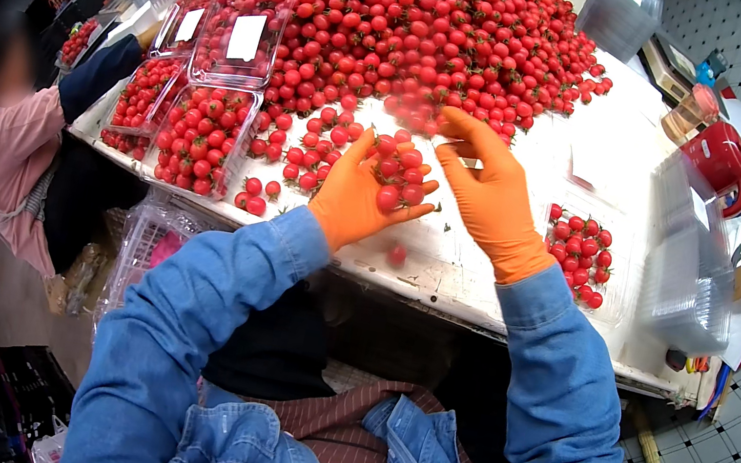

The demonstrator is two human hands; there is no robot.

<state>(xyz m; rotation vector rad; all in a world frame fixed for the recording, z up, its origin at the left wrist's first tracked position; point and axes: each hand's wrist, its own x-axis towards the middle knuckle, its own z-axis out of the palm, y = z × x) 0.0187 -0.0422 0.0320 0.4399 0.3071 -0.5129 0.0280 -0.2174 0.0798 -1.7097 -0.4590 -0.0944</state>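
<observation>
My left hand (359, 195), in an orange glove, is turned palm up and cups several red cherry tomatoes (401, 170), its fingers spread under them. To its right, my right hand (487, 188), also gloved in orange, has its thumb and fingers apart with nothing visible between them. Just beyond its fingertips, some blurred tomatoes (414, 112) lie before the large heap of cherry tomatoes (398, 18). One blurred loose tomato (397, 255) is near the table's front edge, below my left hand. Beside my right wrist stands a partly filled clear plastic box (577, 256).
Left on the white table (502, 299) are a filled clear box (201, 140) and a lidded one (241, 35). Stacked empty boxes (693, 259) and a red mug-like container (720, 159) stand right. A co-worker in pink (21, 160) sits at the left.
</observation>
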